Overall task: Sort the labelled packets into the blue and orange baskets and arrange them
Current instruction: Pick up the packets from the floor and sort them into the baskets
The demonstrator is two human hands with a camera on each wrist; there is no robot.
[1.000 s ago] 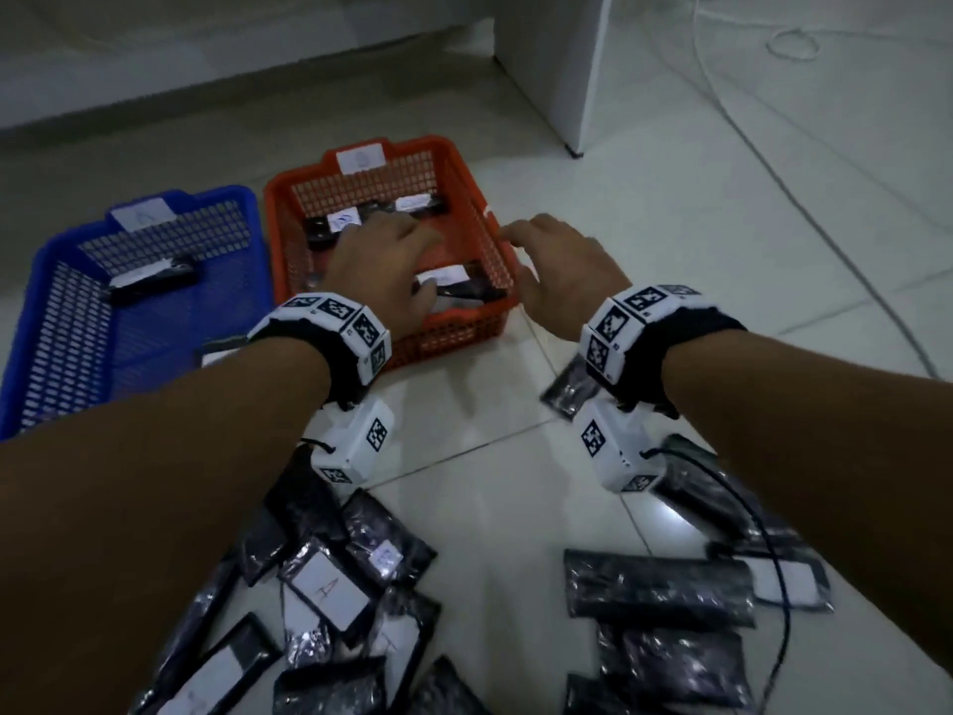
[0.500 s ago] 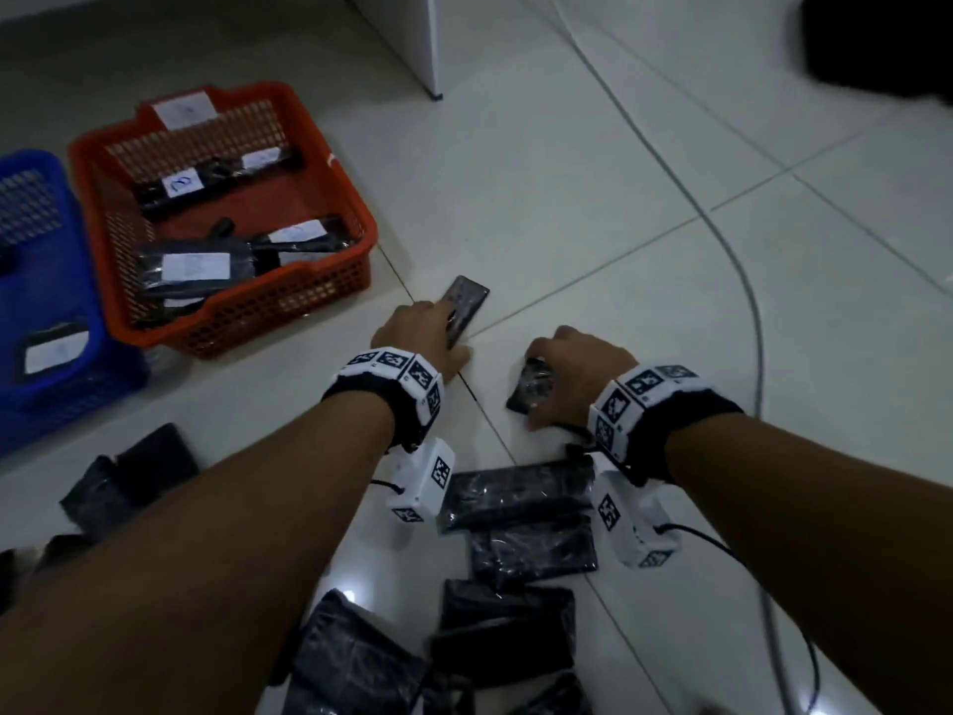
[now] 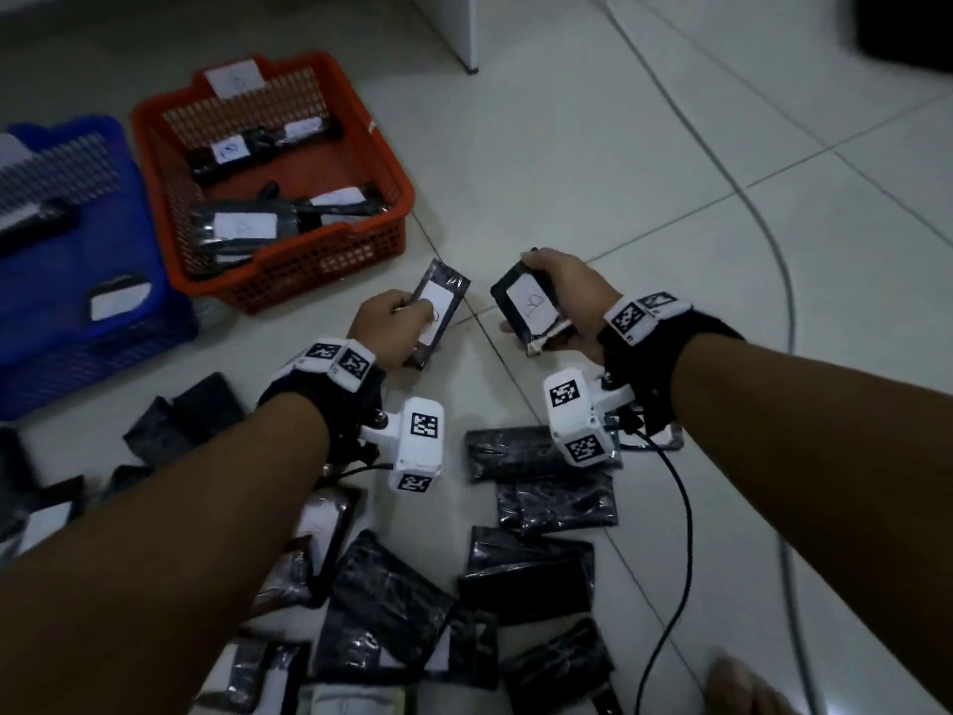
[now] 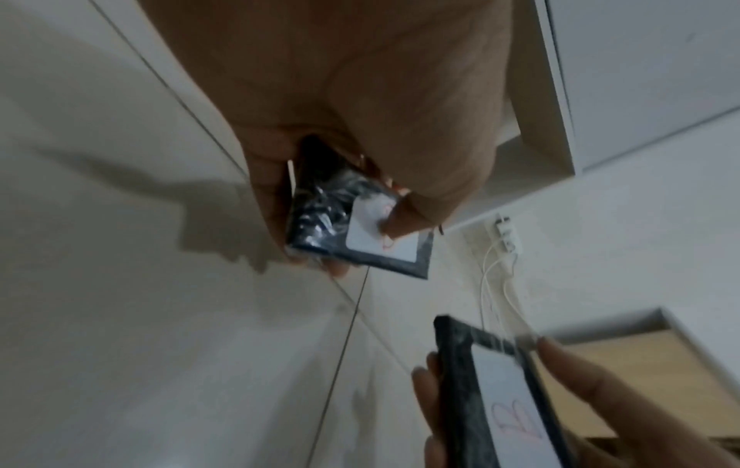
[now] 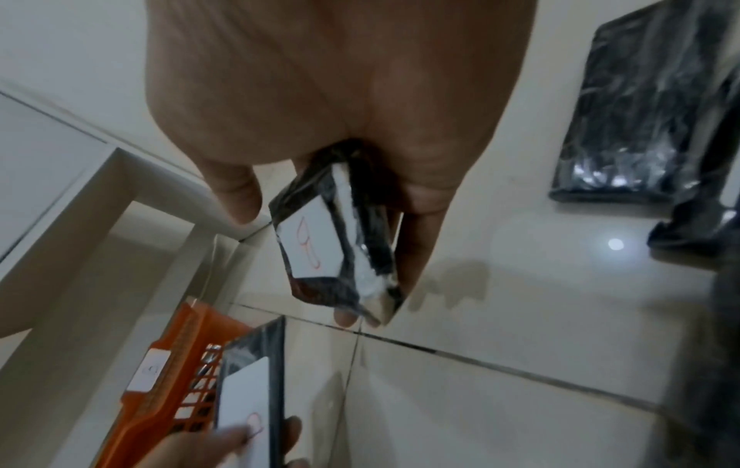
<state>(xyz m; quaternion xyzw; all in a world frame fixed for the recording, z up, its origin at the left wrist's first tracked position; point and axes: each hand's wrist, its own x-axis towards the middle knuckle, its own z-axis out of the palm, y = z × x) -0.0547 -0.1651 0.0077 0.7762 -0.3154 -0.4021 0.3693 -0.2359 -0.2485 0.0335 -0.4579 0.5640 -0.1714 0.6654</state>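
Note:
My left hand (image 3: 394,327) grips a black packet (image 3: 439,307) with a white label turned up, thumb on the label (image 4: 380,234). My right hand (image 3: 567,296) holds a second black packet (image 3: 531,309) by its edges, white label marked in red (image 5: 316,240). Both are lifted above the floor, just right of the orange basket (image 3: 319,260), which holds several labelled packets. The blue basket (image 3: 103,343) stands left of it with packets inside. Many more black packets (image 3: 557,503) lie on the floor under my forearms.
A thin grey cable (image 3: 773,250) curves over the white tiles at the right. The foot of a white cabinet (image 3: 454,28) stands behind the orange basket. A black wire (image 3: 680,534) runs from my right wrist camera. A dark object (image 3: 907,23) sits at top right.
Both hands left the orange basket, came down on two packets on the floor, and now hold them lifted with labels facing up. The view swung right and down.

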